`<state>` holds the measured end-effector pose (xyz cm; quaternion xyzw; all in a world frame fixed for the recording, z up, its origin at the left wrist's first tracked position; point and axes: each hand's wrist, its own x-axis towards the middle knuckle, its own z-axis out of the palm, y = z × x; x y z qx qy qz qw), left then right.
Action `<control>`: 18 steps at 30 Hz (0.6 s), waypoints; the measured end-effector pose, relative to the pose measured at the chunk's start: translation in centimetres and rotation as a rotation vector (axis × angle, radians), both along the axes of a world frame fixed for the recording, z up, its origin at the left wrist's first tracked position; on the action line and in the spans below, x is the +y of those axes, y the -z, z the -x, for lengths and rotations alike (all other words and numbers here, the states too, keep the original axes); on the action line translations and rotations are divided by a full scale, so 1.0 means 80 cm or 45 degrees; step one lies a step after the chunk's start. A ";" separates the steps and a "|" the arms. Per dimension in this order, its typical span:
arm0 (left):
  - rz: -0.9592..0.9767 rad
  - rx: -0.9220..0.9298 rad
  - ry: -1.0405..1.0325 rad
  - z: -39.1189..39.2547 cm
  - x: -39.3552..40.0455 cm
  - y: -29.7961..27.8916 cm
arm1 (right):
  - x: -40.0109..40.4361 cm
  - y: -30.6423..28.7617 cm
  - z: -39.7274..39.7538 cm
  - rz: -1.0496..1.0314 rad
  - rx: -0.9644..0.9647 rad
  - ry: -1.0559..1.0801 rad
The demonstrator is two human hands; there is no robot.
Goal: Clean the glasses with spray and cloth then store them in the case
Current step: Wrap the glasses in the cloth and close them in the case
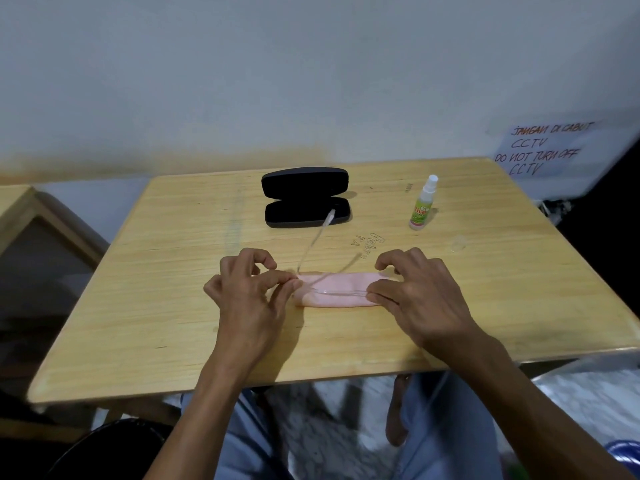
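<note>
My left hand (251, 289) pinched the left end of the clear-framed, near-transparent glasses (332, 289), and my right hand (415, 289) pinched the right end, fingertips closed on the frame corners, other fingers curled loose. The glasses lay on a folded pale pink cleaning cloth (337, 292) near the front-middle of the light wooden table (173, 271), front of the frame toward me. Long axis of frame and cloth ran left to right, parallel to the table's front edge, directly between my two hands, so both hands were about equally near. One temple stuck out away from me, angled toward the open black hard-shell glasses case (304, 197), its tip over the case's near half; whether it touched the case, I couldn't tell. The other temple looked partly folded across the cloth, blurred. The case sat toward the back edge, centre, lid up, long axis also left to right, straight ahead of the glasses. A small clear spray bottle with a green label (423, 204) stood upright toward the back right, well apart from the case and nearer my right hand. My judgement: the open temple needed folding before the glasses went forward into the case.
</note>
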<state>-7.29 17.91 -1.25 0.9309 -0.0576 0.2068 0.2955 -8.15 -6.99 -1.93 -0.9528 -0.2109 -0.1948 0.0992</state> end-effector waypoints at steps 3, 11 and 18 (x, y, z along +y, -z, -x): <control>-0.224 -0.012 0.057 -0.003 -0.005 -0.008 | -0.001 0.003 0.000 -0.172 0.069 0.002; -0.540 0.039 0.186 -0.005 -0.020 -0.010 | -0.029 0.000 0.027 -0.843 0.193 0.310; -0.366 0.182 0.229 -0.012 0.003 -0.011 | -0.031 -0.009 0.012 -0.549 0.407 0.138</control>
